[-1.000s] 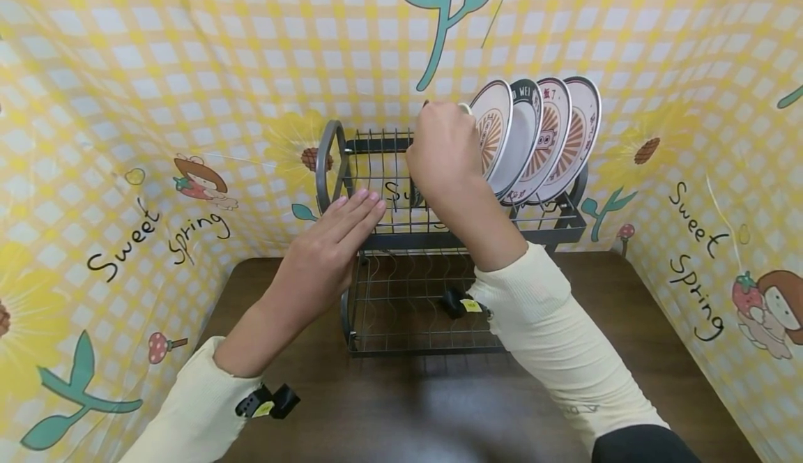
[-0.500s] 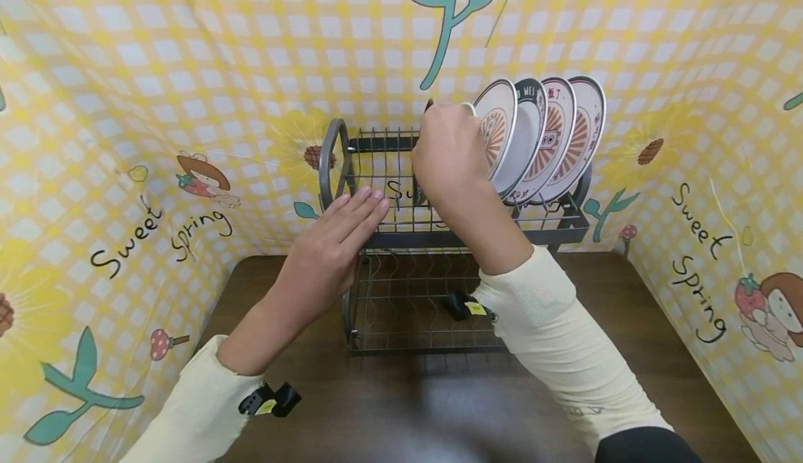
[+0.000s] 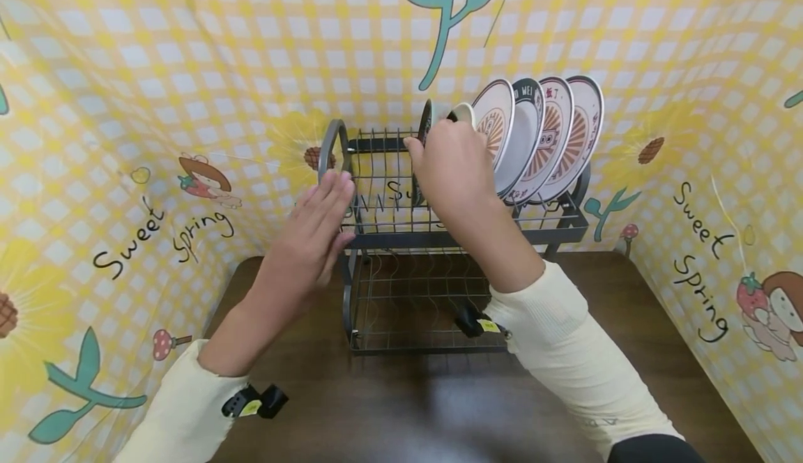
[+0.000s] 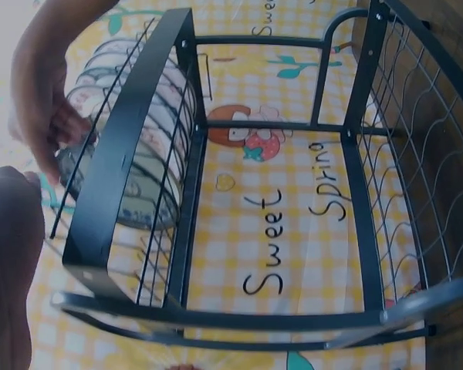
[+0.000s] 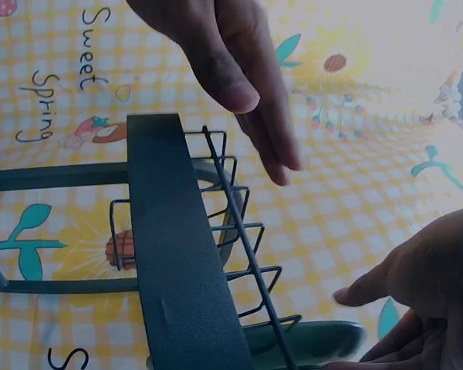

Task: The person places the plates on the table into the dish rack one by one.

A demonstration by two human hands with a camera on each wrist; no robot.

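My right hand (image 3: pixel 459 167) is over the upper tier of a dark metal dish rack (image 3: pixel 408 241), beside a dark green plate (image 3: pixel 426 118) standing on edge. Its thumb (image 5: pixel 366 285) is extended and apart from the plate in the right wrist view; the other fingertips are partly hidden. A light-rimmed dish (image 3: pixel 463 111) shows just behind that hand. Several patterned plates (image 3: pixel 492 118) stand upright further right in the rack. With its fingers straight and close together, my left hand (image 3: pixel 307 233) is at the rack's left end and holds nothing.
The rack's lower wire tier (image 3: pixel 414 309) lies below, near the brown tabletop (image 3: pixel 376 407). A curved side frame (image 3: pixel 325 156) bounds the rack's left end. Yellow checked cloth (image 3: pixel 251 44) walls the back and both sides.
My left hand has moved left from the rack's front rail. My right hand has shifted slightly right and its thumb has spread, uncovering the tops of the green plate and the light-rimmed dish.
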